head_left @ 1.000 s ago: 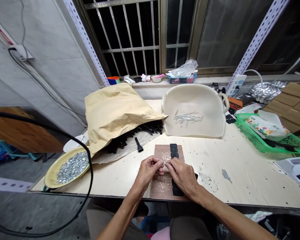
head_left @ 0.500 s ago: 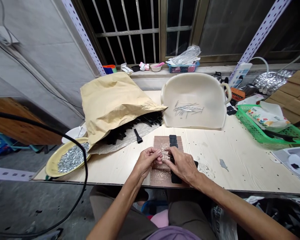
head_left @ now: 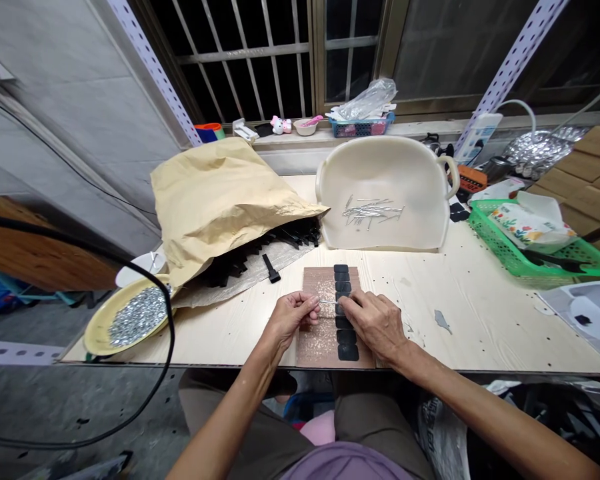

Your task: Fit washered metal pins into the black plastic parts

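My left hand [head_left: 291,315] and my right hand [head_left: 373,321] meet over a brown board [head_left: 318,333] at the table's near edge. Between their pinched fingertips stretches a thin metal pin [head_left: 329,302]. A row of black flat pieces [head_left: 343,313] runs down the board, partly under my right hand. Small pale specks are scattered on the board. Behind it a cream plastic tray [head_left: 386,200] holds several loose metal pins [head_left: 373,212].
A tan paper sack [head_left: 220,200] spills black plastic parts [head_left: 270,250] at left. A yellow dish [head_left: 105,328] of small metal bits sits at the table's left corner. A green basket [head_left: 540,243] stands at right. A black cable [head_left: 145,287] loops at left.
My hands have drawn slightly apart, so the pin between them shows. My right hand shifted off the lower black pieces. The view tilted down a little.
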Tool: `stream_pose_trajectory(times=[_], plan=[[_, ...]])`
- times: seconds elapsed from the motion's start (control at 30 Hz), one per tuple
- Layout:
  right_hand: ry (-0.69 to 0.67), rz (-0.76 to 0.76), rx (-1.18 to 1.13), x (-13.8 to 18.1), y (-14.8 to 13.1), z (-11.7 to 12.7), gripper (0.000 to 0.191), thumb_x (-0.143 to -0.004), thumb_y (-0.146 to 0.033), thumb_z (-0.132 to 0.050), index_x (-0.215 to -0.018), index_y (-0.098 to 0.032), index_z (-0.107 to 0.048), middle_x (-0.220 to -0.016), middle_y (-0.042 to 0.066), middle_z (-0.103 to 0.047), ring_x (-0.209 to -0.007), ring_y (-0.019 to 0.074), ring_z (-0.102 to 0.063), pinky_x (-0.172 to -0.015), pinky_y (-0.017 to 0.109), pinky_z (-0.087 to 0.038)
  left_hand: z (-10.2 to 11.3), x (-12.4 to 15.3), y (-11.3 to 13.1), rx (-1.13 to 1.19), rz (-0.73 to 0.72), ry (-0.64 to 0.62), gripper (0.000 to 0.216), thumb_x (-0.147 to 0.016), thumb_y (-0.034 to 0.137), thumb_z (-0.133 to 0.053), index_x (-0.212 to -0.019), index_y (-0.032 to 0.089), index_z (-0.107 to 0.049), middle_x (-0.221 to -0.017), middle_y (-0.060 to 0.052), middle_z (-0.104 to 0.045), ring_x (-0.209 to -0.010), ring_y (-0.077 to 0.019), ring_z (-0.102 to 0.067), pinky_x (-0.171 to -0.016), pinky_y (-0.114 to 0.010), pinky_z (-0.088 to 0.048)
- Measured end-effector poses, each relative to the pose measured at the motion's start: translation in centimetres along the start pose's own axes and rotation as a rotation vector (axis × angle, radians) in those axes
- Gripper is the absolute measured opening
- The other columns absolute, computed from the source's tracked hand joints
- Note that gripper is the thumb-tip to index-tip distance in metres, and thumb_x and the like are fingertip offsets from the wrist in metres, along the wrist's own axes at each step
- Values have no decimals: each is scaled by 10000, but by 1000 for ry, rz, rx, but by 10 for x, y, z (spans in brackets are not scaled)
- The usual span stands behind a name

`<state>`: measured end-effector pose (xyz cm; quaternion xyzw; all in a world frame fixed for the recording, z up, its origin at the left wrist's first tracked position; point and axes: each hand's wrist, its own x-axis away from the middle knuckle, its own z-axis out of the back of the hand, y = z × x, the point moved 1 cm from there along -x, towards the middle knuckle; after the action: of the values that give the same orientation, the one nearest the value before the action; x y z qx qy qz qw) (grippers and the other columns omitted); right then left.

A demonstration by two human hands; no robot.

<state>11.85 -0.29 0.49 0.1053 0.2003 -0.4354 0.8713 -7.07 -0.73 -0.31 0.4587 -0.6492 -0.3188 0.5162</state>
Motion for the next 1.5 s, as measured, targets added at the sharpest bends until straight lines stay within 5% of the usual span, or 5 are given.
stream_pose_trajectory(times=[0.27, 0.5, 0.97, 1.13, 1.5], plan=[[-26, -113, 6, -20, 47, -6, 164, -936, -253, -462, -927, -240, -625, -920, 9, -614, -717, 122, -479, -690, 285, -264, -5, -3, -3, -399, -200, 195, 507, -772, 469, -613, -1189, 184, -567, -687, 7, -543, -500, -107, -526, -452, -221, -446], [-121, 55, -15, -27, 83, -36, 158, -934, -186, -460, -914, -200, -616, -903, 27, -608, -767, 130, -491, -684, 280, -278, -14, 4, -29, -899, -580, 175, 385, -877, 332, -504, -1252, 253, -539, -1256, -89, -532, -1203, -251, -439, -1035, -426, -335], [-118, 469, -144, -18, 90, -50, 209, -931, -121, -401, -957, -204, -590, -834, -1, -611, -691, 111, -472, -624, 262, -323, -9, -7, -48, -1199, -704, 228, 389, -941, 213, -373, -1327, 223, -425, -1304, -88, -495, -1206, -205, -436, -1004, -425, -416], [-103, 129, -130, -25, 99, -57, 185, -937, -163, -413, -931, -174, -598, -837, 20, -602, -712, 123, -479, -616, 261, -321, -8, -8, -49, -1232, -710, 233, 394, -936, 196, -384, -1329, 207, -422, -1305, -100, -488, -1212, -212, -426, -996, -426, -426], [-170, 196, -117, -31, 102, -59, 218, -948, -156, -373, -937, -173, -591, -847, 25, -592, -712, 133, -464, -598, 264, -317, -9, -10, -48, -1262, -718, 228, 390, -928, 177, -395, -1316, 198, -438, -1297, -104, -502, -1205, -218, -436, -996, -438, -423]])
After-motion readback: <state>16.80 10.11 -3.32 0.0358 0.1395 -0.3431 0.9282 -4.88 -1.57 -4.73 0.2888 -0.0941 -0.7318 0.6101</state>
